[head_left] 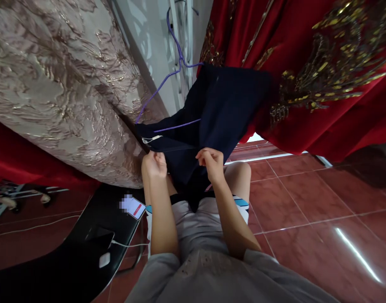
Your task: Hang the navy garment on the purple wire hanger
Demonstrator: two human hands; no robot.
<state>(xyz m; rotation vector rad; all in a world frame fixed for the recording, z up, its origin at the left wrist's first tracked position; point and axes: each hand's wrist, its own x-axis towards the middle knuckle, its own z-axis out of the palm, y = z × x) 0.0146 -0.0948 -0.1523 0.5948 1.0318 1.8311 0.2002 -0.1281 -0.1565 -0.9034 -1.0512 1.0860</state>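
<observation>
Navy garment (218, 109) hangs above both hands, which pinch its hem.

No words or numbers can be read; the phone (133, 207) on the near left shows a blurred screen.

Surroundings: fabrics, bench, floor

Red embroidered curtain (322, 71); beige brocade cloth (54, 84); phone (132, 207) on black bench (69, 261); red tiled floor (306, 219).
</observation>
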